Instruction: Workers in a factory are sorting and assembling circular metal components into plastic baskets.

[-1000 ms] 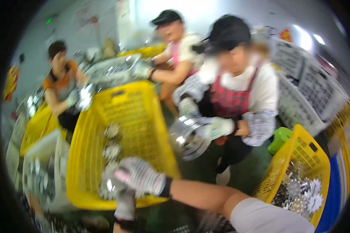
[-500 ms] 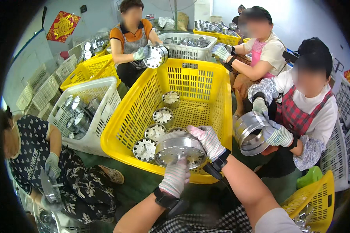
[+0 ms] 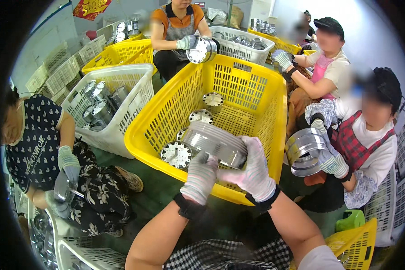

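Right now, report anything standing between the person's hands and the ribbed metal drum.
Nothing visible but the striped gloves: the left hand holds the metal drum from its near side, and the right hand is spread at its right end. The round parts in the yellow basket lie beyond or left of it.

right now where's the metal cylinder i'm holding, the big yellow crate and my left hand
Held metal cylinder (image 3: 215, 138), head view: ribbed side.
Big yellow crate (image 3: 264, 110), head view: inner right wall.
Left hand (image 3: 200, 178), head view: striped glove.
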Tool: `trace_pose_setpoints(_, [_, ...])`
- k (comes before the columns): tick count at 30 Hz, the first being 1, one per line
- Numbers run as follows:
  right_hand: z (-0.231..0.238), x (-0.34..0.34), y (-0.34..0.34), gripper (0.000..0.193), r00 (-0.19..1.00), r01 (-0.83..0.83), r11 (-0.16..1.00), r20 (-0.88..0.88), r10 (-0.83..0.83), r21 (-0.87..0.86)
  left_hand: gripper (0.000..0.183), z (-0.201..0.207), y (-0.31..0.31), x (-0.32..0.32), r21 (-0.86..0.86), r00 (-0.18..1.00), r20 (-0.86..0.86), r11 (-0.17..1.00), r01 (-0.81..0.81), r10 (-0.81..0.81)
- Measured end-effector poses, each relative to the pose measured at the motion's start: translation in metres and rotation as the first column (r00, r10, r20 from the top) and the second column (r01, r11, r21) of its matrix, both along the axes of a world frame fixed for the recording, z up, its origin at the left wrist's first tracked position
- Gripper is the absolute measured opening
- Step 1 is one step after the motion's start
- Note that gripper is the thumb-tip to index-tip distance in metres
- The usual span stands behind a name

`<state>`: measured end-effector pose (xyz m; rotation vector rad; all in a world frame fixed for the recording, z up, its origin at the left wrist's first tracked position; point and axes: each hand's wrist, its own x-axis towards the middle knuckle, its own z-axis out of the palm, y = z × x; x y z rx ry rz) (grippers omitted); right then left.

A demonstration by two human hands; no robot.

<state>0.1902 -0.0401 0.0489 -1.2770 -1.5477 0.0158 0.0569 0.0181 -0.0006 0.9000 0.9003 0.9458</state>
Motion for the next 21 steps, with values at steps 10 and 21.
trace_pose_setpoints(10, [-0.025, 0.018, 0.046, 0.057, 0.983, 0.178, 0.924, 0.103, -0.151, -0.339, 0.043, -0.032, 0.023, 0.037, -0.099, 0.863, -0.504, 0.992, -0.078, 0.017])
trace_pose_setpoints(21, [-0.047, 0.085, 0.052, 0.041, 0.424, -0.41, 0.9, -0.905, 0.044, -0.149, 0.055, 0.019, 0.036, -0.014, 0.593, 0.89, -0.32, 0.801, -0.079, 0.324])
